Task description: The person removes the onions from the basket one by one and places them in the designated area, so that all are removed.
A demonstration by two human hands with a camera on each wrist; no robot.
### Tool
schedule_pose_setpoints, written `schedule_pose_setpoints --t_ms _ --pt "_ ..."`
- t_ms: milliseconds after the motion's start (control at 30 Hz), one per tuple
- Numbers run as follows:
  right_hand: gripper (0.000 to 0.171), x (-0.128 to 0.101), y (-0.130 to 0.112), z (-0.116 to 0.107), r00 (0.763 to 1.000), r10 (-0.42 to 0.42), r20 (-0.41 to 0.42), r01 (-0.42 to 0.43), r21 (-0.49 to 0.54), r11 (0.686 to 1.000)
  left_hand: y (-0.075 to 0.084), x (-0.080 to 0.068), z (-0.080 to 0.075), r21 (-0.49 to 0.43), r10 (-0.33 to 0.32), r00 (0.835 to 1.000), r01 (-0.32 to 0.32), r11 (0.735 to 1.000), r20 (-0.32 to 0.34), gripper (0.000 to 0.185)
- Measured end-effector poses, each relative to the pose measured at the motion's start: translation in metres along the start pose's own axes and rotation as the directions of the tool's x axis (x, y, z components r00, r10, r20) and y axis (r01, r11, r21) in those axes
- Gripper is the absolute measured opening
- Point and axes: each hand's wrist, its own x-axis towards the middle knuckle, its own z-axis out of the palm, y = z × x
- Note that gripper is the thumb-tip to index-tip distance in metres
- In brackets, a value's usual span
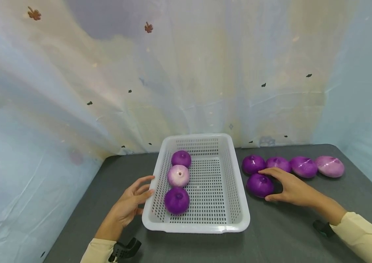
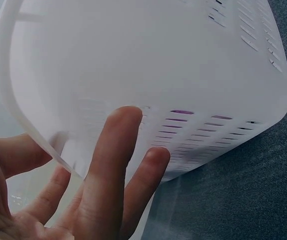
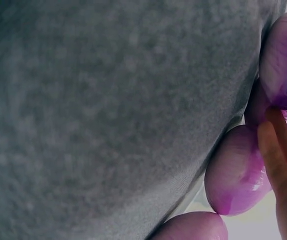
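My left hand [image 1: 127, 203] holds the left side of a white plastic basket [image 1: 196, 228], its thumb at the rim and its fingertips against the slotted outer wall in the left wrist view. Inside, along the left wall, a dark red onion [image 1: 181, 159], a pale one [image 1: 178, 175] and another dark one [image 1: 177, 200] form a line. To the right of the basket, my right hand [image 1: 289, 188] grips a red onion [image 1: 259, 185] between thumb and fingers. This onion lies just in front of the leftmost of the row behind it; the right wrist view shows it partly, at the edge.
Behind the right hand, several red onions stand in a row on the dark grey table [image 1: 307, 223], from a dark one [image 1: 253, 164] to a paler one [image 1: 329, 166] at the right end. A patterned curtain [image 1: 199, 73] hangs along the table's back edge.
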Motion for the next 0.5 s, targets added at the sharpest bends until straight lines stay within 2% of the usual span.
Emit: schedule_pose_setpoints --t_ms 267,500 --pt "0.081 0.005 -0.005 -0.011 1.000 0.016 0.007 -0.016 0.015 1.000 -0.001 -0.001 0.001 -0.010 -0.005 1.000 0.005 1.000 -0.010 0.064" --pt "0.079 0.026 -0.025 -0.032 0.999 0.041 0.034 -0.044 0.088 0.995 0.000 0.000 0.001 -0.018 0.002 1.000 -0.002 1.000 0.001 0.064"
